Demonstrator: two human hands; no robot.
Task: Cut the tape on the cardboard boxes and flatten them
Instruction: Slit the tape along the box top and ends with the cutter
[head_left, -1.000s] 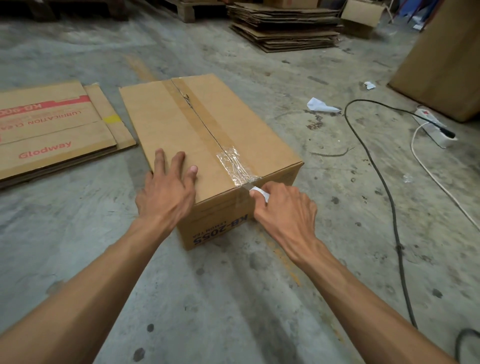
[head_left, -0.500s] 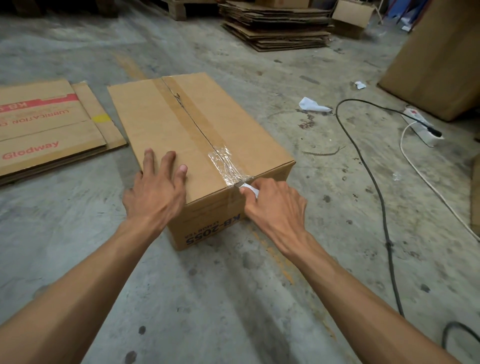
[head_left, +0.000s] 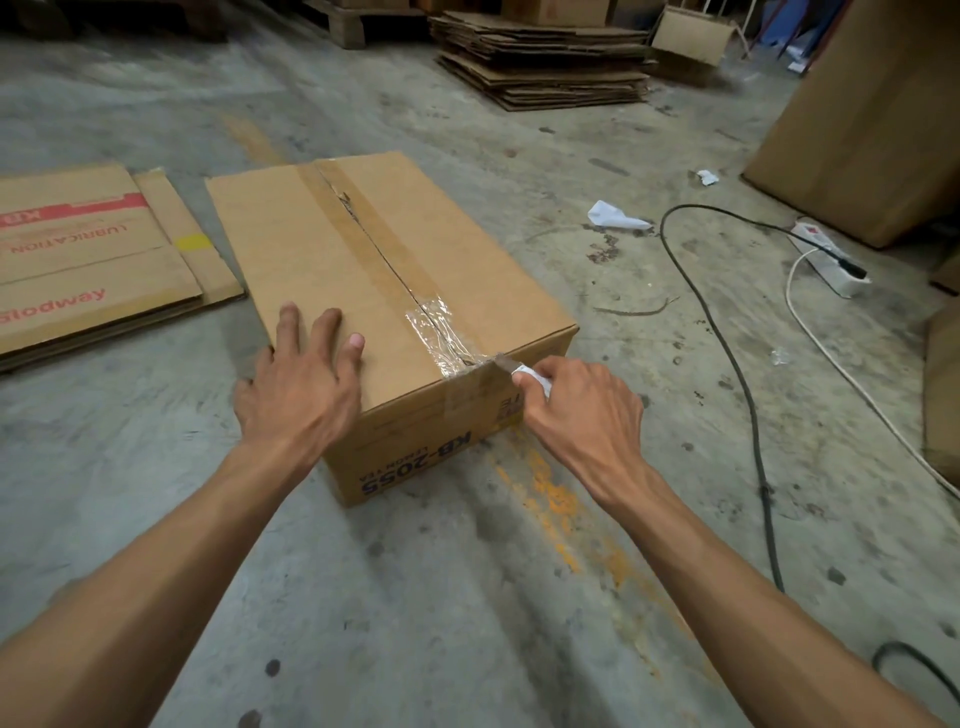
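Sitting on the concrete floor mid-frame is a closed cardboard box, long side running away from the camera, "KB-205S" printed upside down on its near end face. Brown tape runs down the top seam, with a crinkled clear tape patch over it at the near edge; the seam looks partly split along its length. Large upright cardboard sheet stands far right, stack of flattened cartons at top centre, flattened printed cartons lie left of the box, well apart from it. Left hand lies flat on the box top near the front-left corner, fingers spread and straight, pressing down. Right hand is at the front top edge just right of the clear tape, fingers curled, pinching a small white-handled cutter whose tip touches the box edge at the tape. Black cable snakes across the floor right of the box, white power strip beyond it, crumpled white paper near the cable's far end.
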